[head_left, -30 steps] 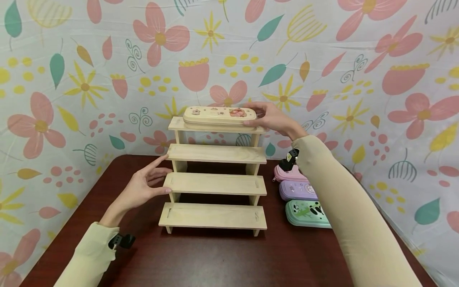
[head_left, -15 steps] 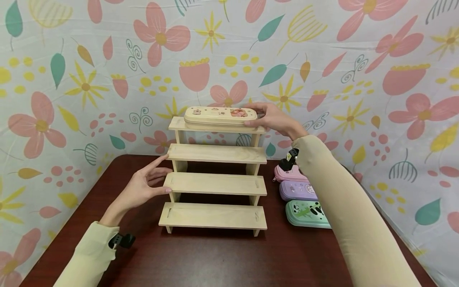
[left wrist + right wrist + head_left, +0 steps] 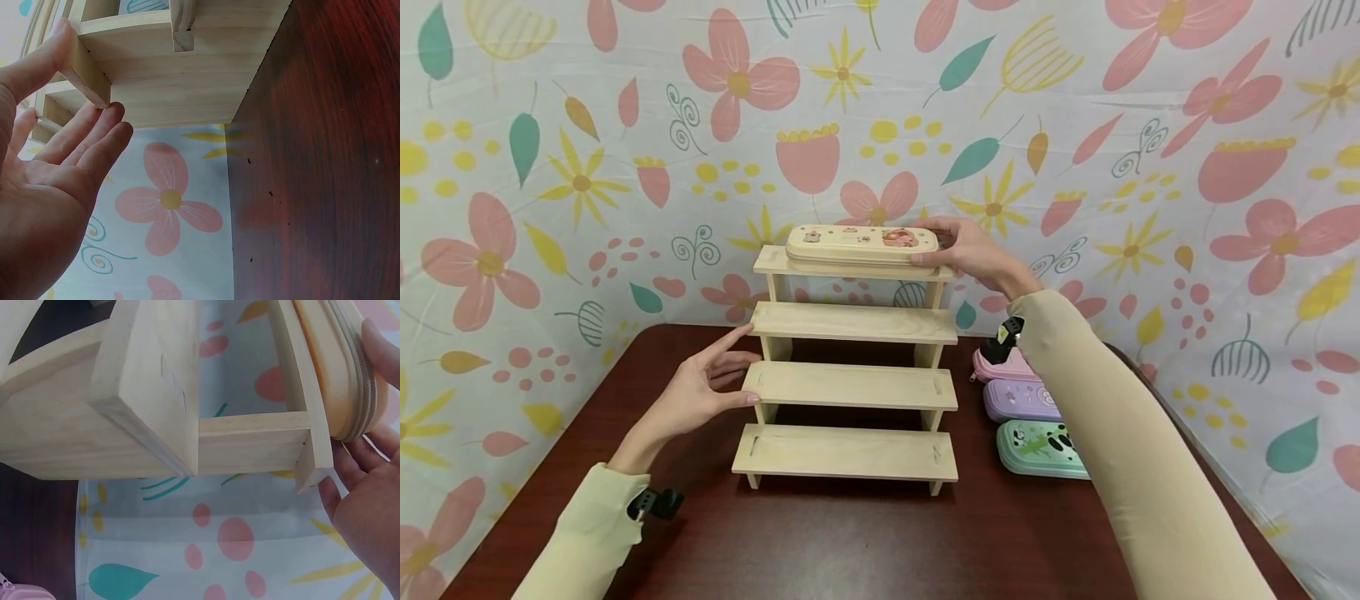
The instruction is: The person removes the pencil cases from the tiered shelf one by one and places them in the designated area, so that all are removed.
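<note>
A tiered wooden shelf [image 3: 850, 385] stands on the dark table. A cream zippered pencil case [image 3: 850, 243] with small cartoon pictures lies along its top board. My right hand [image 3: 970, 250] grips the case's right end, thumb at the front and fingers behind; in the right wrist view, fingertips also come close to the board's end. At the shelf's left side, my left hand [image 3: 703, 387] has its thumb and index finger spread, touching the ends of the middle boards. The left wrist view shows its fingers [image 3: 103, 147] extended and fairly straight against a board end.
To the shelf's right lie a pink case [image 3: 1011, 365], a purple case [image 3: 1021, 400] and a green panda case [image 3: 1041, 448], partly covered by my right sleeve [image 3: 1120, 442]. A flower-printed cloth [image 3: 880, 108] hangs behind the dark red-brown table [image 3: 850, 542].
The cream pencil case has shifted very slightly to the right on the top board with my right hand on it. My left hand has stayed in place.
</note>
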The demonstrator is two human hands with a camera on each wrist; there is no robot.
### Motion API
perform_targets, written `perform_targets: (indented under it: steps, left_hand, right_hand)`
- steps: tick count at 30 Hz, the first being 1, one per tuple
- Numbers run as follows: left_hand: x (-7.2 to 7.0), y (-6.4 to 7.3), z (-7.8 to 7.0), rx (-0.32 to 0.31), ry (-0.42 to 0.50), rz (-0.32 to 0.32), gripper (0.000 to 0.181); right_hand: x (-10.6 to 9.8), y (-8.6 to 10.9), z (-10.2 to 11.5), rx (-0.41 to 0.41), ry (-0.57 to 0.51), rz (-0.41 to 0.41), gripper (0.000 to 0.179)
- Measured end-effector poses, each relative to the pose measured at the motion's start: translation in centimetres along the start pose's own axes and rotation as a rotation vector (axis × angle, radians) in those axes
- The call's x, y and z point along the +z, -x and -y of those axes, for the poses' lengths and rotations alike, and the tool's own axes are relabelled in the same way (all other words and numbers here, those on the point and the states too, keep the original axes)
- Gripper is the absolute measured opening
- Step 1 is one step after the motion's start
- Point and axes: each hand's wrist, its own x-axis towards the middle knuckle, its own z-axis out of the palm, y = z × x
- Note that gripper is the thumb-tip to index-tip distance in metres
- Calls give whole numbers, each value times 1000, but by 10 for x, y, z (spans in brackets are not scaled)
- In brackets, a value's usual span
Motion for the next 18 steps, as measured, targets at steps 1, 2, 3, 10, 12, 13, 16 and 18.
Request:
perform_targets:
  steps: [1,2,3,10,12,13,16,18]
  left_hand:
    - [0,0,0,0,-2,0,101]
    - [0,0,0,0,-2,0,101]
    - [0,0,0,0,-3,0,101]
    - [-1,0,1,-2,-3,-4,101]
    - [-1,-1,1,-1,-1,-5,101]
    - [-1,-1,2,0,0,-4,101]
    - [0,-2,1,2,2,-3,101]
    - [0,-3,2,2,4,-1,101]
  right_hand:
    - [0,0,0,-6,-8,-3,59]
    - [1,0,-1,-13,-21,-3,58]
    - [1,1,-2,-21,-34,-2,57]
    - [6,6,-3,-33,-89,-27,58]
    - [7,8,-3,-33,-93,-37,58]
    - [7,8,-3,-34,-97,-42,58]
    - [8,13,-2,-41,-125,-54,58]
    - [8,16,-1,-49,-142,-62,59]
